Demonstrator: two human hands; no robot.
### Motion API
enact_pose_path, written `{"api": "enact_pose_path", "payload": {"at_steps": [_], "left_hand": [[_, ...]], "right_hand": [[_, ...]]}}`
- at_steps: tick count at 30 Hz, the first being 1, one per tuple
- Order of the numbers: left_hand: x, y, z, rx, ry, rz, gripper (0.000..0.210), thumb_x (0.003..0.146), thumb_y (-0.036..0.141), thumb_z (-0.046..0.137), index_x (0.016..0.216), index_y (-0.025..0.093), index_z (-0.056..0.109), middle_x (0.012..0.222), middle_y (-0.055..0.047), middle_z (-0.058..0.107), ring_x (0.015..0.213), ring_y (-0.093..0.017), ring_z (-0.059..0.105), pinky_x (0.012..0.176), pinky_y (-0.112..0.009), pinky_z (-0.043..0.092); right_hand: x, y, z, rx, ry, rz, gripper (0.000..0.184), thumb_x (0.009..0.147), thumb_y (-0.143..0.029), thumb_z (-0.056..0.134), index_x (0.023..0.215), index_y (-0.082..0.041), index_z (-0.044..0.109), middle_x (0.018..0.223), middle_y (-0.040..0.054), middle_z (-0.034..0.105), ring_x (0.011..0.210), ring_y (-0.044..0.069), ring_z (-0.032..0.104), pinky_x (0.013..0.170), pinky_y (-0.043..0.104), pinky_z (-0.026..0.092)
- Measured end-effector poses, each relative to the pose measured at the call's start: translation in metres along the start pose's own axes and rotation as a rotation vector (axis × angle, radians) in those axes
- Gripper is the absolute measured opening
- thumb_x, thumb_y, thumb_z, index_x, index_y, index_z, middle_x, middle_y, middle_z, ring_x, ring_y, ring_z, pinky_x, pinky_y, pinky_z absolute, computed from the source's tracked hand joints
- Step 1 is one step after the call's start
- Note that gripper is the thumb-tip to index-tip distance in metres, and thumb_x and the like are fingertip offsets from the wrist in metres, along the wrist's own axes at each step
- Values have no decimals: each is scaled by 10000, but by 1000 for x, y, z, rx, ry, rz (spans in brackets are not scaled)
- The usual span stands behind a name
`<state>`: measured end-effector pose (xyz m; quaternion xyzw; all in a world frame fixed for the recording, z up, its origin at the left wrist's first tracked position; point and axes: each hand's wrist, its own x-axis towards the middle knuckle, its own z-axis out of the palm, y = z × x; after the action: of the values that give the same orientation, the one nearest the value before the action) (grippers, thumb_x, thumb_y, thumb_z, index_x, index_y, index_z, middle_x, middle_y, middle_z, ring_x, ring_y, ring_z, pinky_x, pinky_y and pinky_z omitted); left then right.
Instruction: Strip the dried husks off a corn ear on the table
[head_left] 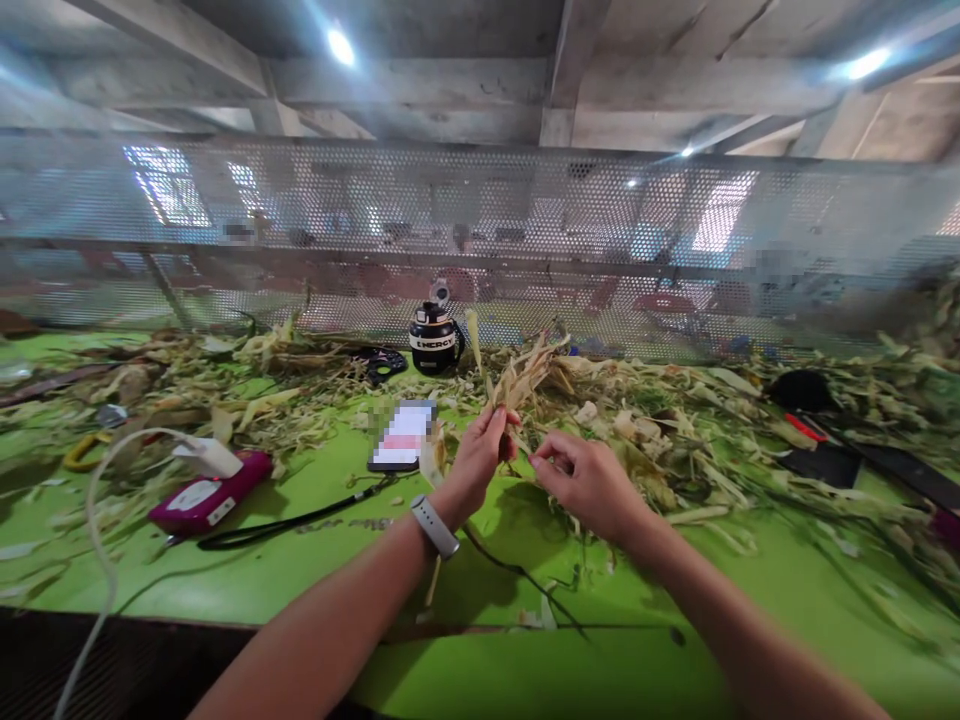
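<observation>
My left hand [478, 455], with a grey band at its wrist, is closed around a bundle of dry plant leaves [529, 372]. The pale, ragged ends fan upward and to the right, and one long yellowish leaf stands up beside them. Just to the right, my right hand [585, 478] is pinched close to the lower part of the bundle. Its fingertips seem to meet a thin stem, though what they hold is too small to make out. A dark, thin stalk [517, 570] trails below my left hand over the green tabletop [300, 570].
A phone [403, 436] lies left of my hands, with a black strap near it. Behind stands a black jug [433, 340]. A magenta power block [210, 493] with a white plug and cable is at left. Loose plant scraps [675, 420] cover much of the table, before a perforated metal screen [480, 210].
</observation>
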<state>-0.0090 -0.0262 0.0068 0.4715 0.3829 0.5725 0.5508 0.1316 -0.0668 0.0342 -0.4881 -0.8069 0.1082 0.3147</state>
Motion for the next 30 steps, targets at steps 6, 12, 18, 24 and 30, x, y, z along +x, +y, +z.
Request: {"api": "enact_pose_path", "payload": {"at_steps": [6, 12, 18, 24, 30], "left_hand": [[4, -1, -2, -83, 93, 83, 301, 805, 472, 513, 765, 174, 514, 531, 69, 309, 450, -66, 256, 429, -220, 212], [-3, 0, 3, -55, -187, -9, 352, 768, 518, 553, 774, 166, 546, 492, 80, 266, 433, -56, 215, 424, -216, 155], [-14, -5, 7, 88, -394, -68, 430, 763, 574, 529, 801, 149, 589, 477, 71, 349, 427, -53, 284, 430, -208, 185], [-6, -8, 4, -99, -192, -29, 356, 790, 526, 529, 850, 179, 578, 527, 52, 416, 479, -77, 369, 473, -215, 291], [-2, -5, 1, -298, -263, -69, 300, 765, 409, 616, 952, 175, 610, 594, 30, 494, 526, -77, 447, 491, -206, 333]], "right_hand": [[-2, 1, 4, 4, -125, -72, 170, 815, -260, 478, 792, -180, 627, 558, -23, 534, 488, 95, 418, 503, 208, 286], [10, 10, -8, 386, 31, 110, 351, 805, -469, 513, 623, -170, 529, 498, -53, 398, 462, 78, 345, 436, 209, 246], [21, 19, -6, 778, 172, 344, 337, 681, -485, 627, 621, -173, 516, 436, -76, 374, 393, 60, 284, 389, 215, 214], [18, 16, -1, 865, 275, 341, 270, 640, -367, 653, 542, -184, 480, 420, -65, 435, 384, 61, 346, 386, 208, 264], [19, 22, 0, 971, 308, 496, 206, 656, -284, 558, 488, -177, 502, 356, -56, 427, 340, 65, 333, 361, 212, 238]]}}
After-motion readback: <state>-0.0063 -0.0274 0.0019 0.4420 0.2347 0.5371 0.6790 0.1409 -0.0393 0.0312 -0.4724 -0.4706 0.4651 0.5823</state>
